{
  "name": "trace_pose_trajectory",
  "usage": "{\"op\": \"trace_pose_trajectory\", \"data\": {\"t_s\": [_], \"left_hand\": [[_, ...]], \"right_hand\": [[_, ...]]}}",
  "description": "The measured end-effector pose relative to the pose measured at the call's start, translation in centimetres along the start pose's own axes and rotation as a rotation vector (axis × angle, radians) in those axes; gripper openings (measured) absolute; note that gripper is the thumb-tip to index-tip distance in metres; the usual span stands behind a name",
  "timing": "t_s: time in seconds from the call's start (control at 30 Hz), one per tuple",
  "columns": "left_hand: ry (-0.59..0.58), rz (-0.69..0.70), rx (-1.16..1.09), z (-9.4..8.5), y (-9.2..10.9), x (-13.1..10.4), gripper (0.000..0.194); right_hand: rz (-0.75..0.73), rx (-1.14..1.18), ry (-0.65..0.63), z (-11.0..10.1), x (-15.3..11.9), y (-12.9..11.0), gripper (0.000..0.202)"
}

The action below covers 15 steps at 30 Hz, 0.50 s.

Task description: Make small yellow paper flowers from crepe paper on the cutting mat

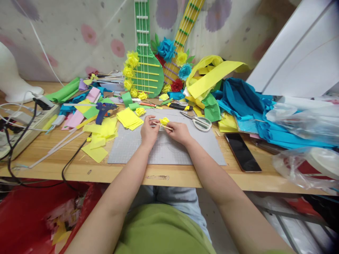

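A thin wooden stick [162,125] spans the gap between my two hands above the grey cutting mat [132,151]. My right hand [179,132] is closed on its right end. At the other end, the fingers of my left hand [149,130] curl round the stick's tip. Just behind the stick, between the hands, is a small crumpled yellow paper piece [164,121]; whether it is touched by the fingers I cannot tell. A stack of yellow paper squares [129,118] lies left of my left hand, with a yellow paper flower [140,112] beside it. Scissors [200,122] rest behind my right hand.
A blue glue gun [102,112] and loose yellow paper [104,134] are at the left. The phone [242,152] lies right of the mat, near blue paper [243,102]. Behind stand a green paper instrument [150,76] and a yellow one [172,70]. A power strip [29,130] sits far left.
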<state>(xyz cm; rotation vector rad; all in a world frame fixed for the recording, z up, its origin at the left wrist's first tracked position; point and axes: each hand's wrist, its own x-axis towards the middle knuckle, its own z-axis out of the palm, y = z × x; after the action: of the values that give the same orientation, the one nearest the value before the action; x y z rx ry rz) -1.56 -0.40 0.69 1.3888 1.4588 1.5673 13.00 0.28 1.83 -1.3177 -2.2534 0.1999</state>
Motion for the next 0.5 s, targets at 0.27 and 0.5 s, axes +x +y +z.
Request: {"op": "trace_pose_trajectory", "data": {"t_s": [0.27, 0.5], "left_hand": [[-0.020, 0.006, -0.031, 0.21, 0.18, -0.19, 0.036], [-0.013, 0.023, -0.035, 0.13, 0.15, -0.17, 0.033]], "right_hand": [[0.017, -0.010, -0.006, -0.02, 0.06, -0.04, 0.016], [0.012, -0.003, 0.013, 0.07, 0.09, -0.03, 0.016]]}}
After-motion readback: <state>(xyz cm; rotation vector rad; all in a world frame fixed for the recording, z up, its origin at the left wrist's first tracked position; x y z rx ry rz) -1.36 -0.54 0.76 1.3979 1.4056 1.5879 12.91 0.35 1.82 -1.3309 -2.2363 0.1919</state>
